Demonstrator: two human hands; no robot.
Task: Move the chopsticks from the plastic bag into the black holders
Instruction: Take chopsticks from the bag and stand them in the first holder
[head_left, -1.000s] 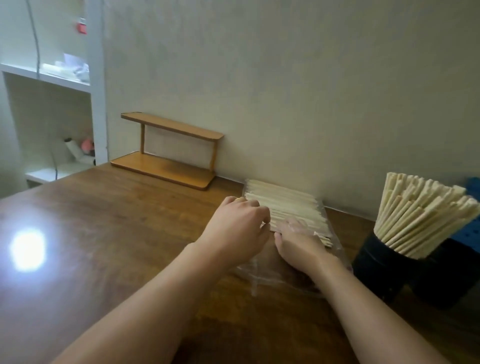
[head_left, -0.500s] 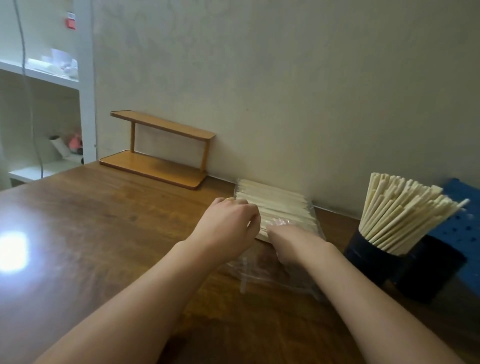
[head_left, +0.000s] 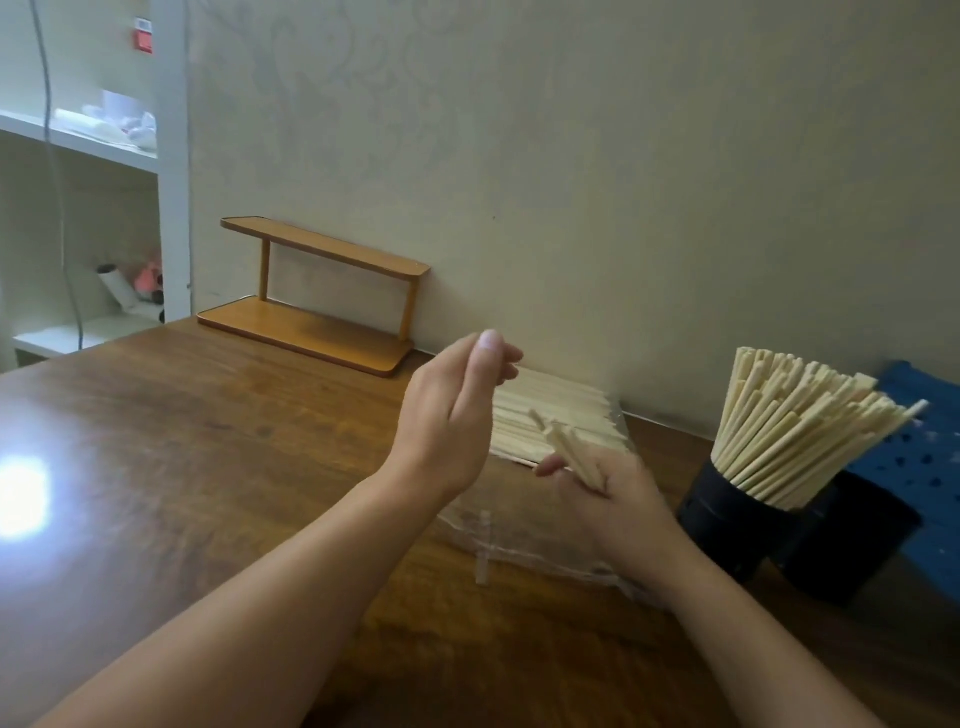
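Two black holders (head_left: 795, 525) right of bag (head_left: 545, 545), right fingers (head_left: 550, 467) pinching chopsticks (head_left: 569, 452), left fingers (head_left: 488, 358) loose

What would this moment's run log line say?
right hand: holds few pale wooden chopsticks | left hand: raised, empty | clear plastic bag: still stocked | black round holder: full

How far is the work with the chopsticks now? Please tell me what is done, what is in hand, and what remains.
Done: one black holder is already packed with chopsticks. In hand: the right hand grips a small bunch of chopsticks above the plastic bag; the left hand is raised, holding nothing. Left: a thick stack lies in the bag, and the second holder behind shows no chopsticks of its own.
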